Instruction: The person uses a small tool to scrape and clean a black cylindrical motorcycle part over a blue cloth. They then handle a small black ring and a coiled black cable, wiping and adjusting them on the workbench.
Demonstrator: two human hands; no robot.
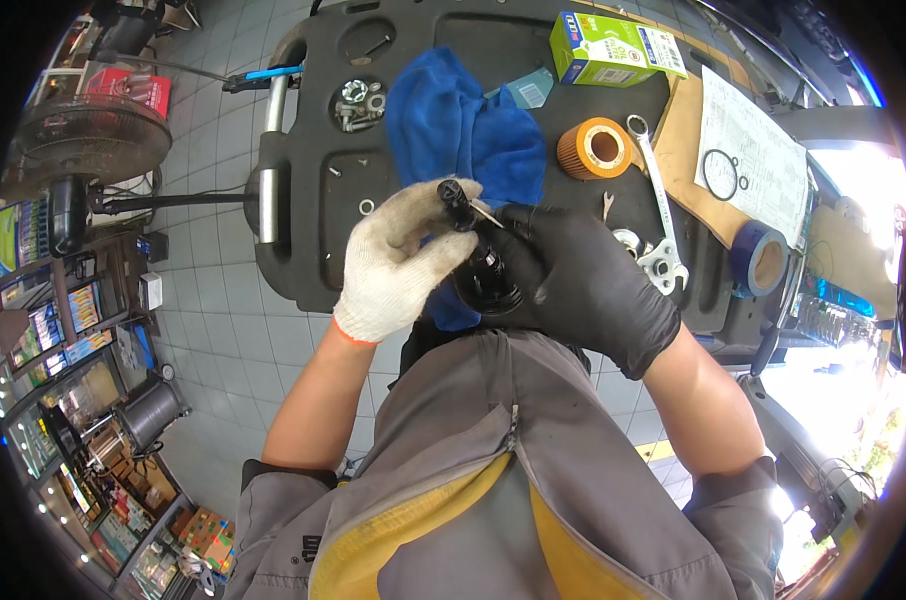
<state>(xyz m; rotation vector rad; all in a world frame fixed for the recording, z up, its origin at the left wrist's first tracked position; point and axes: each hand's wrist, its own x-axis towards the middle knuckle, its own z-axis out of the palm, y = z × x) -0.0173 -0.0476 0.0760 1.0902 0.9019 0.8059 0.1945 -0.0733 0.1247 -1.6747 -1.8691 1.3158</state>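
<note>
My left hand (400,255), in a white knit glove with an orange cuff, pinches a ribbed black plastic part (457,204) between thumb and fingers. A thin metal pick or shaft (488,217) runs from that part to my right hand (573,277), which wears a black glove and is closed around it. Just below my fingers is a round black plastic cap (490,281) with a ridged rim, partly hidden by the right glove; whether it joins the ribbed part I cannot tell. Behind both hands a blue cloth (460,127) lies crumpled on the dark plastic cart top (310,195).
To the right are an orange cartridge oil filter (594,150), a combination wrench (652,172), a metal filter wrench (661,266), blue tape (759,259) and black O-rings (720,174) on paper. A green filter box (610,49) stands behind. Bolts (359,112) fill a left recess; a fan (85,142) stands beyond.
</note>
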